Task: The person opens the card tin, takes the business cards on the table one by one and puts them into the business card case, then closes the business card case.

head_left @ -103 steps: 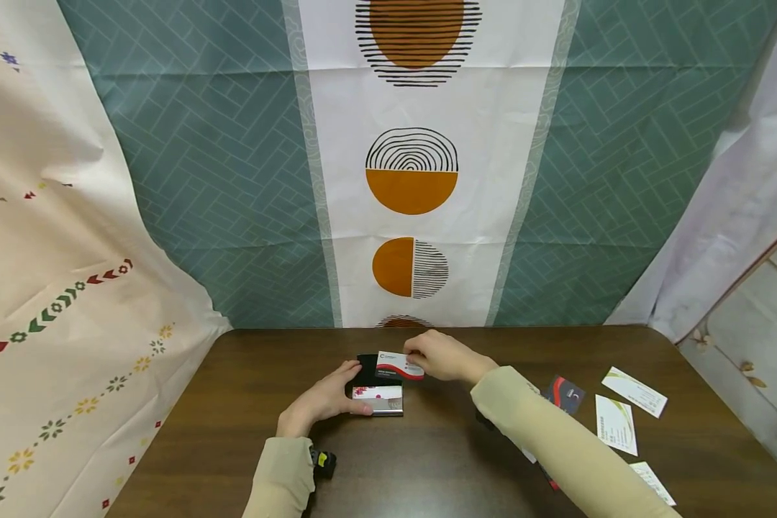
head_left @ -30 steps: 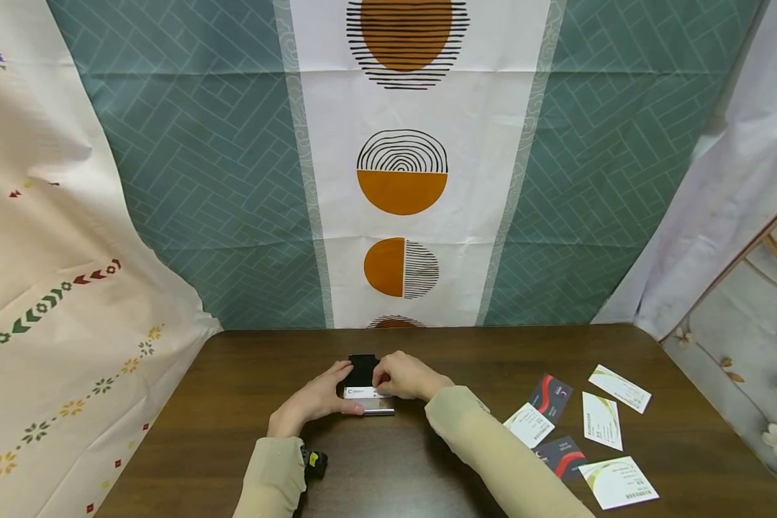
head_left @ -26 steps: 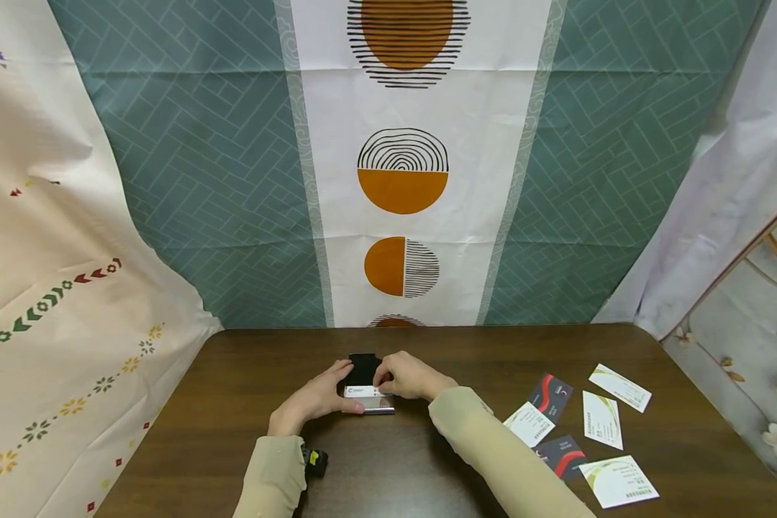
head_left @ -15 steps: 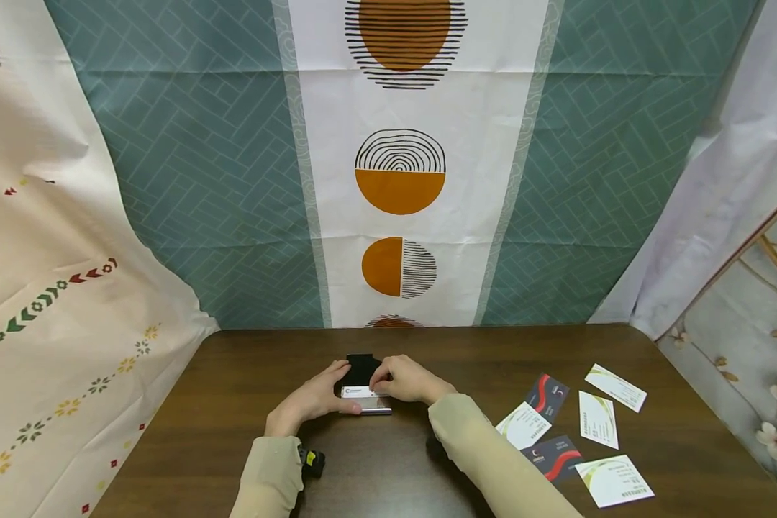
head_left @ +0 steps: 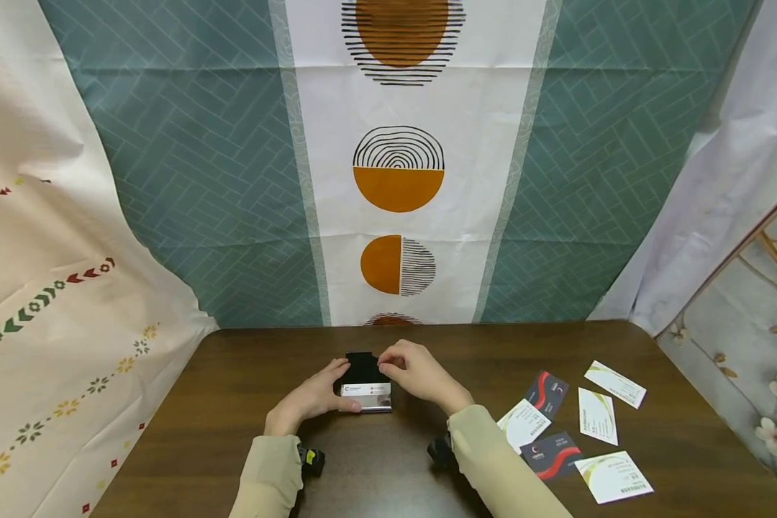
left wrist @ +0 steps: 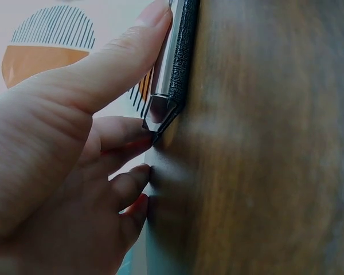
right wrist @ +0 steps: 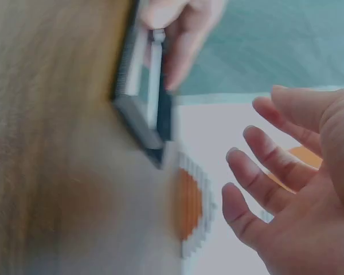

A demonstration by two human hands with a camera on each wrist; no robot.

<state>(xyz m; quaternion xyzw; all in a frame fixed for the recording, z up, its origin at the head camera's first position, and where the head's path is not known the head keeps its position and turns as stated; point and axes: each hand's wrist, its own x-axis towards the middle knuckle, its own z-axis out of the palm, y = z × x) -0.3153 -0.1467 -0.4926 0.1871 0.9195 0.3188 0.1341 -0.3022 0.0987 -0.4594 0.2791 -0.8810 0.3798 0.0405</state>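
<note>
An opened business card case [head_left: 361,368] lies on the table, its black lid folded back and its silvery metal tray toward me. Inside the tray sits a white business card [head_left: 356,390] with small print along its upper part. My left hand [head_left: 312,398] grips the case at its left side, thumb on the front metal edge and fingers by the lid. The left wrist view shows the thumb [left wrist: 120,69] along the metal rim and a finger at the corner. Just off the case's right side, my right hand [head_left: 421,373] holds nothing, its fingers [right wrist: 264,189] apart and loosely bent.
Several loose business cards lie on the right of the brown table [head_left: 265,360], among them dark ones with a red stripe [head_left: 552,456] and white ones with a green curve [head_left: 615,477]. A patterned cloth [head_left: 398,216] hangs behind the table's back edge.
Earlier the right hand held a red-striped business card above the case, then pressed it into the tray. Now that hand has let go and lifted away up and right. The left hand stays on the case.
</note>
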